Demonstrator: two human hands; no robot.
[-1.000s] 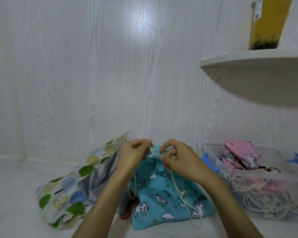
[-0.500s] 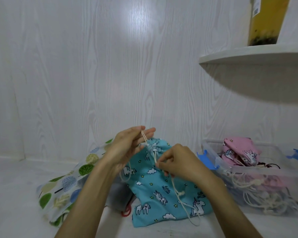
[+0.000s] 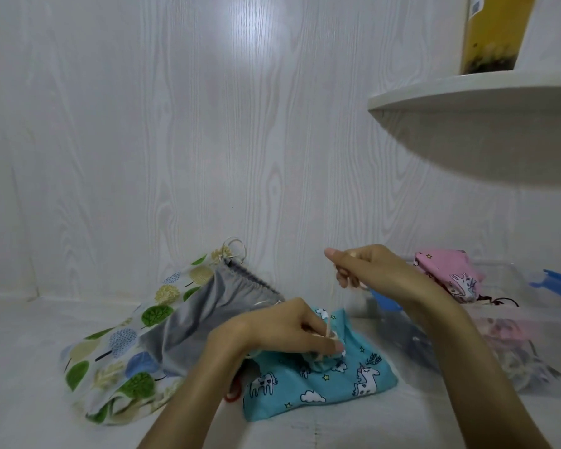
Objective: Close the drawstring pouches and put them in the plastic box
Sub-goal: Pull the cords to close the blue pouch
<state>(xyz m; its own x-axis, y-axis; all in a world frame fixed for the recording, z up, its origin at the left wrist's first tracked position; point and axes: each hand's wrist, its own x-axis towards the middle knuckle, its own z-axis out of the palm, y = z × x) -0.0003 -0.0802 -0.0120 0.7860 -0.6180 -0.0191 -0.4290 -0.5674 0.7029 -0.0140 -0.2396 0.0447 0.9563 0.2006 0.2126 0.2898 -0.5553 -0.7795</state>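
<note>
A blue unicorn-print pouch [image 3: 318, 385] lies on the white surface in front of me. My left hand [image 3: 282, 332] presses down on its gathered neck and pinches the cord there. My right hand [image 3: 366, 270] is raised above and to the right, pinching the pouch's cream drawstring [image 3: 331, 306], which runs taut down to the neck. The clear plastic box [image 3: 512, 322] stands at the right, with a pink unicorn pouch [image 3: 447, 273] and other corded pouches inside.
A tree-print pouch [image 3: 133, 348] with grey lining lies open at the left against the wall. A white shelf [image 3: 467, 92] juts out at upper right with a yellow container [image 3: 496, 30] on it. A blue clip [image 3: 557, 283] sits on the box's far side.
My left hand dropped from above the pouch down onto its neck. My right hand rose up and to the right, drawing the cord taut. The pouch now lies lower and flatter.
</note>
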